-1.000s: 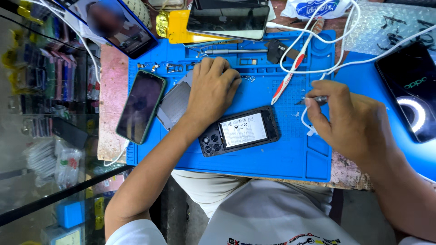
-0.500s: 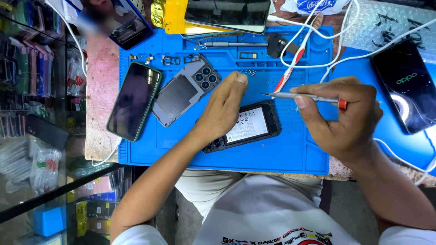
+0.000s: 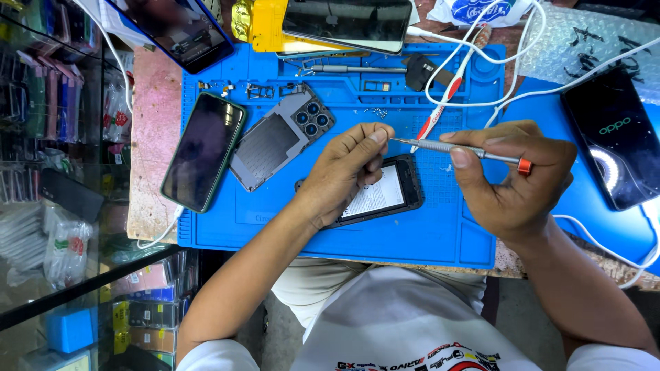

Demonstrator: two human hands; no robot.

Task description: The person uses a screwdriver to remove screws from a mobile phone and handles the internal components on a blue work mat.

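Blue silicone work mat [image 3: 426,233] with an opened phone under two hands and a slim screwdriver held above it.

At the far left of the mat lies a dark phone with a green edge [image 3: 204,151], screen up, and just beside it a grey back cover [image 3: 275,141] with a cluster of camera rings. Next comes the left hand [image 3: 340,175], fingers curled together and resting on the opened phone [image 3: 388,192], which lies tilted near the mat's middle with its pale inner panel showing; the fingertips meet the tip of the screwdriver [image 3: 460,149]. This metal tool with a red band at its tail runs level above the mat, and the right hand [image 3: 512,178] is clamped on its shaft between thumb and forefinger. White cables [image 3: 481,75] loop behind, and a black phone [image 3: 612,137] lies at the far right.
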